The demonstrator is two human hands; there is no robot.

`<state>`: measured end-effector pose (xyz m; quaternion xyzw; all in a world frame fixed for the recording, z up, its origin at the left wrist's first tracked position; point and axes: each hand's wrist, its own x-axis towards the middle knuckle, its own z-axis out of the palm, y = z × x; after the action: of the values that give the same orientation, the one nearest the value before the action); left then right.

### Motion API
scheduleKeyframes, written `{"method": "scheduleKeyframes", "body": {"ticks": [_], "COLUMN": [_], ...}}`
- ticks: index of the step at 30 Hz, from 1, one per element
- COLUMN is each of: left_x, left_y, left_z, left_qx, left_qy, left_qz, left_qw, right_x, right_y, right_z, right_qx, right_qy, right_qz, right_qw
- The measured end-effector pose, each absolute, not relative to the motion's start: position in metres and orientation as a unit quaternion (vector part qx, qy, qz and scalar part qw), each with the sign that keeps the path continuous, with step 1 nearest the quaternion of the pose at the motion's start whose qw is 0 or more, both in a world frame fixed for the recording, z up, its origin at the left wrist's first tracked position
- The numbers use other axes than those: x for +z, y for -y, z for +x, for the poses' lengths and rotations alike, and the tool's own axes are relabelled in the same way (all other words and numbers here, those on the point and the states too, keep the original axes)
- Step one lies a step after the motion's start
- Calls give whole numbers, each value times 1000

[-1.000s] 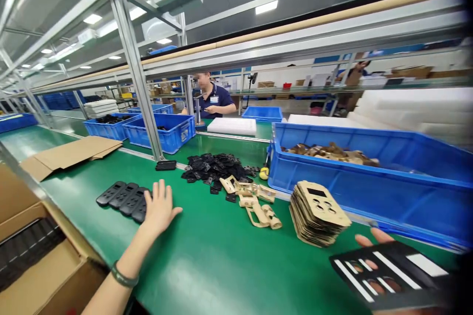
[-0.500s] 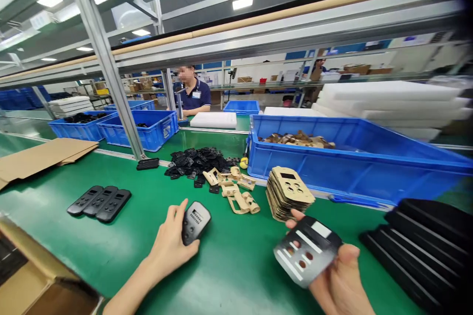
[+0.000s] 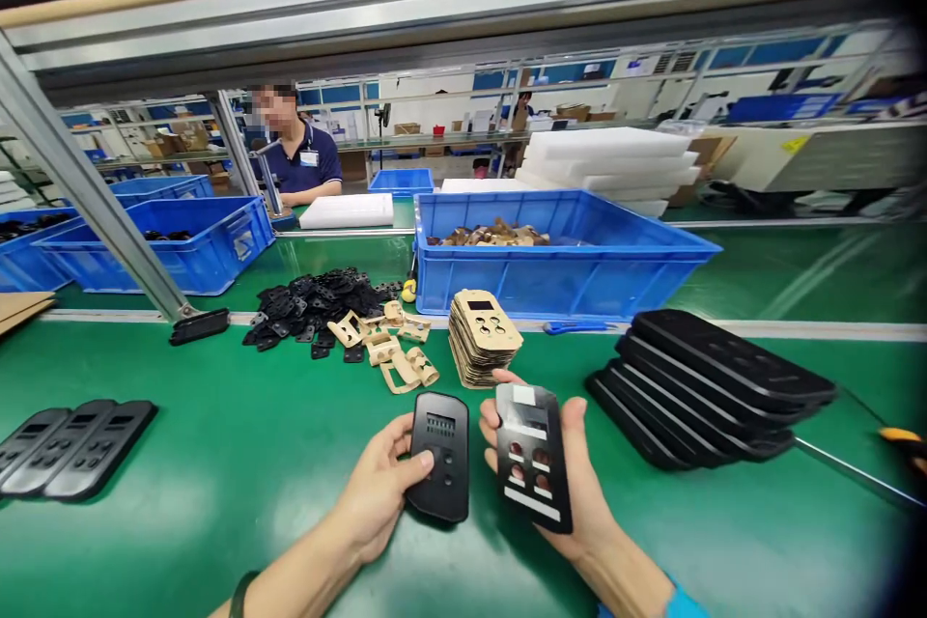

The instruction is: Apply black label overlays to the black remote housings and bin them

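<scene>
My left hand (image 3: pixel 383 478) is closed on a black plastic housing (image 3: pixel 450 478) with a slotted window and round holes, its thumb lying on the face. Beside it, my right hand (image 3: pixel 583 492) grips a thin black panel (image 3: pixel 551 435) that has white strips and several round holes. The two parts are held side by side, apart from each other, above the green bench. Just behind them stands a stack of tan cut-out sheets (image 3: pixel 487 338). Crumpled tan peeled pieces (image 3: pixel 391 352) lie left of that stack, next to a heap of small black parts (image 3: pixel 311 304).
Stacked black panels (image 3: pixel 695 396) stand at right, near a screwdriver (image 3: pixel 898 435). Three black housings (image 3: pixel 87 449) lie at left. A large blue bin (image 3: pixel 521 270) and a blue cutter (image 3: pixel 579 327) are behind. A person (image 3: pixel 300 154) sits across the bench.
My view has swung to the right. The left hand has brought its housing near the panel in my right hand, and both parts now stand more upright.
</scene>
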<state>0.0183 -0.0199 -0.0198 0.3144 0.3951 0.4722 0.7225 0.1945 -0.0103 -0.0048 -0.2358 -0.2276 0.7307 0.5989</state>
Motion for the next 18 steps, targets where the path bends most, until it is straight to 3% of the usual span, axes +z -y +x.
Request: {"method": "scheduleKeyframes", "body": {"ticks": [7,10,12,16,18], "left_x": [-17,-16,-18,-26,-27], "left_y": [24,25,23,17,15], "left_z": [14,10,4,-10,-13], "left_qx": [461,446,456,360,285], "left_qy": [-369,-393,-417,-403,-389], "left_qz": [282,357,513,828,875], "left_qw": [756,721,596,151,56], "right_x": [-9,-10,-10,-7,-6], "right_y": [8,6,6,5,6], "right_z": [196,198,200,201,201], "right_qx": [759,759,757,751,746], "right_qy": [181,163,156,158,162], "right_qz": [-232,-236,-236,-237,-240], "right_qw": [581,585,589,595,600]}}
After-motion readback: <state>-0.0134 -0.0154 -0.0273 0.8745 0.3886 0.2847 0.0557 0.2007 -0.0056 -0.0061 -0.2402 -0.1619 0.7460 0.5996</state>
